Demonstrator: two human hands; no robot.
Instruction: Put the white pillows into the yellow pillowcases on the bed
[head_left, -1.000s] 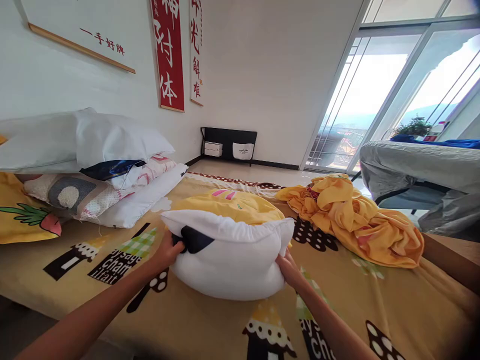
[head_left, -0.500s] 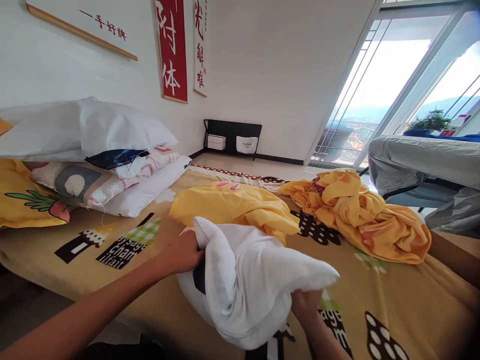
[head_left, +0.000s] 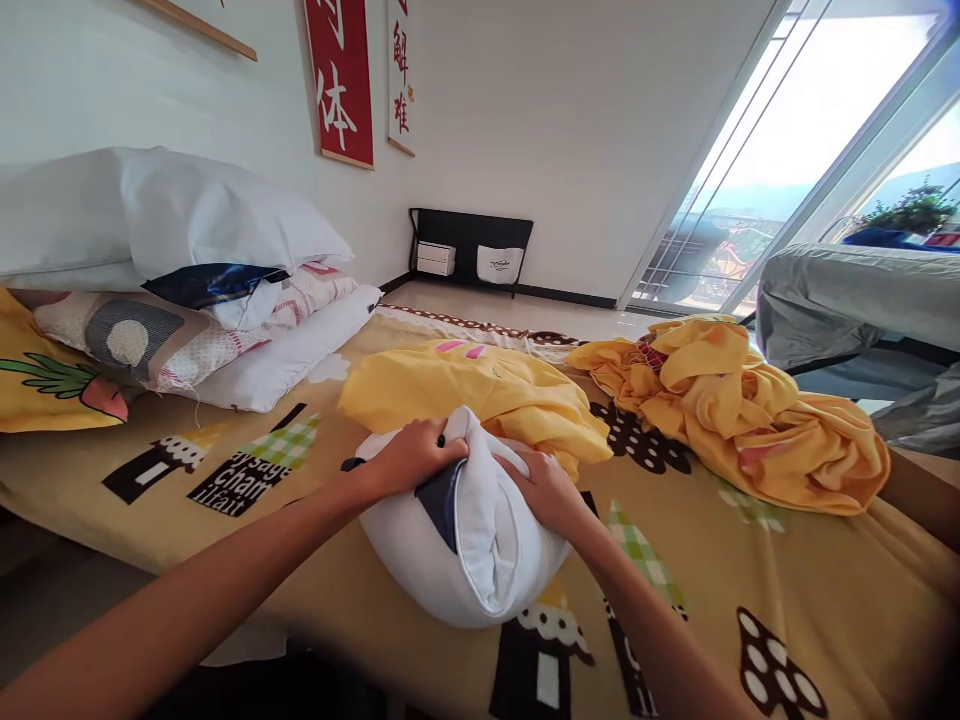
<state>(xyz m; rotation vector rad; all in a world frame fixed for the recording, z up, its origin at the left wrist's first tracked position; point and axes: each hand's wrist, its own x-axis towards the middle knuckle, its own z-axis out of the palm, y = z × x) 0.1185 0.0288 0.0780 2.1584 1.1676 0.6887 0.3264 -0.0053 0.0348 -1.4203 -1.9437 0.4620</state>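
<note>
A white pillow with a dark blue patch lies bunched on the bed in front of me. My left hand is closed on its upper edge, near the patch. Close by on the right, my right hand grips the pillow's other upper side, its fingertips partly hidden in the fabric. Between the two hands the white cloth is folded into a deep crease. Right behind the pillow spreads a yellow cloth with pink marks.
Stacked pillows stand at the left beside a yellow pillow with a printed pineapple-like fruit. Crumpled orange-yellow fabric lies at the right, where another person's arm reaches in. The patterned bedsheet ends at the near edge.
My right hand has come up and inward from the pillow's lower right corner. Both hands are now closer together, and the pillow's right flap has been folded in.
</note>
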